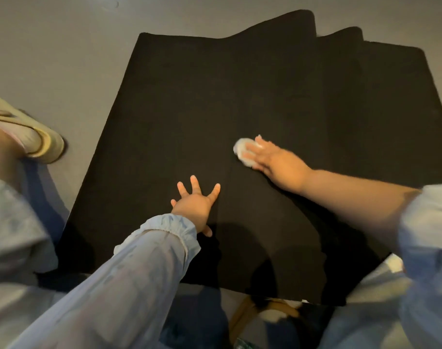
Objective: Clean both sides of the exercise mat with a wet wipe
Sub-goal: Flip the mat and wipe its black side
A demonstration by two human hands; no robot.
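Observation:
The black exercise mat (215,102) lies spread over the grey floor, its far end folded into raised waves. My right hand (275,159) presses a crumpled white wet wipe (241,147) flat against the mat right of centre, fingers straight over it. My left hand (197,202) rests on the mat nearer to me with its fingers spread wide and holds nothing.
My foot in a pale slipper (36,137) stands on the grey floor (64,46) left of the mat. A tan strap and a pale object (272,313) lie on the floor below the mat's near edge.

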